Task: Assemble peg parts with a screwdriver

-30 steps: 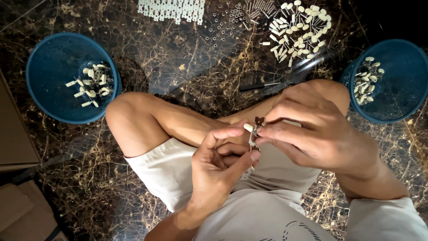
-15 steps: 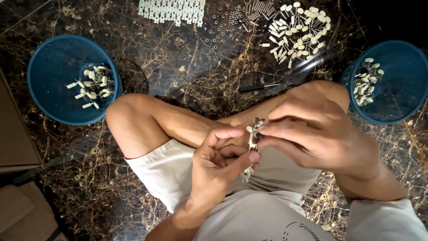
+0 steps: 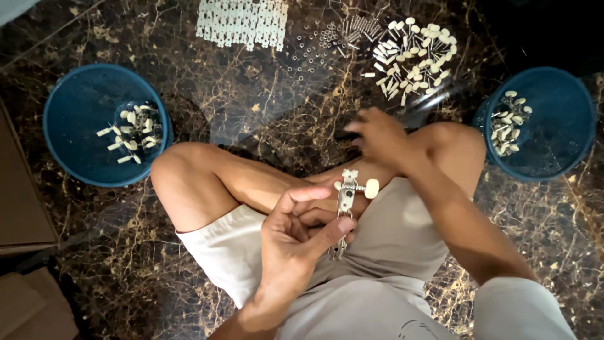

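I sit cross-legged on a dark marbled floor. My left hand (image 3: 299, 230) pinches a narrow metal plate (image 3: 344, 203) upright above my lap; one cream-knobbed peg (image 3: 370, 188) sticks out of it to the right. My right hand (image 3: 377, 138) is away from the plate, reaching forward over my knee with its fingers loosely spread and nothing seen in it. It is nearest to a dark tool (image 3: 415, 108) on the floor and a loose heap of cream-knobbed pegs (image 3: 412, 53).
A blue bowl (image 3: 75, 94) at the left and a blue bowl (image 3: 560, 101) at the right each hold some pegs. Small metal rings and screws (image 3: 327, 44) and a row of white plates (image 3: 242, 22) lie at the far edge. Cardboard (image 3: 22, 195) is at my left.
My right hand has let go of the plate and moved forward toward the floor parts. The plate stays in my left hand, its peg now showing at the right.
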